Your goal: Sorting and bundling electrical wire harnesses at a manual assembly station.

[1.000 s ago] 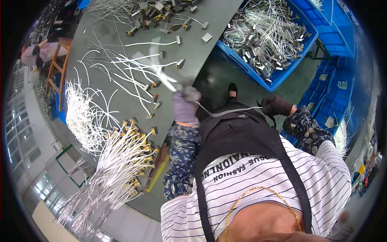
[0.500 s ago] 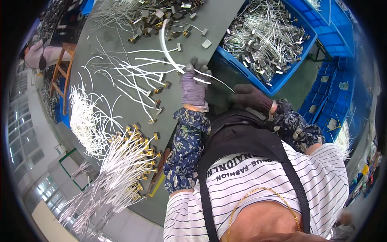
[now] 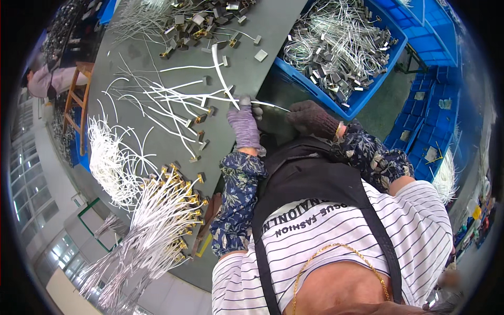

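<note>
My left hand (image 3: 244, 124), in a purple-grey knit glove, is closed at the table edge. Its fingers pinch a white-sleeved wire (image 3: 266, 104), whose thin bare end points right. That end meets the bunched fingers of my right hand (image 3: 313, 118), which wears a dark glove. A loose white sleeve tube (image 3: 223, 76) stretches up the table from my left fingertips; whether they also grip it, I cannot make out. Left of that hand lie several white-sleeved wires (image 3: 176, 97) with small metal-and-brass blocks (image 3: 201, 118) on their ends.
Grey blocks with wires (image 3: 202, 23) are heaped at the table's far end. A blue crate (image 3: 344, 111) of wired blocks stands right. White tubes (image 3: 110, 163) and a sleeved-wire bundle (image 3: 157, 210) lie left. Blue bins (image 3: 420, 115) and a wooden stool (image 3: 77, 102) stand farther off.
My right hand has moved left, closer to my left hand, and its fingers now meet the wire's end. The loose tube above my left hand has swung straighter.
</note>
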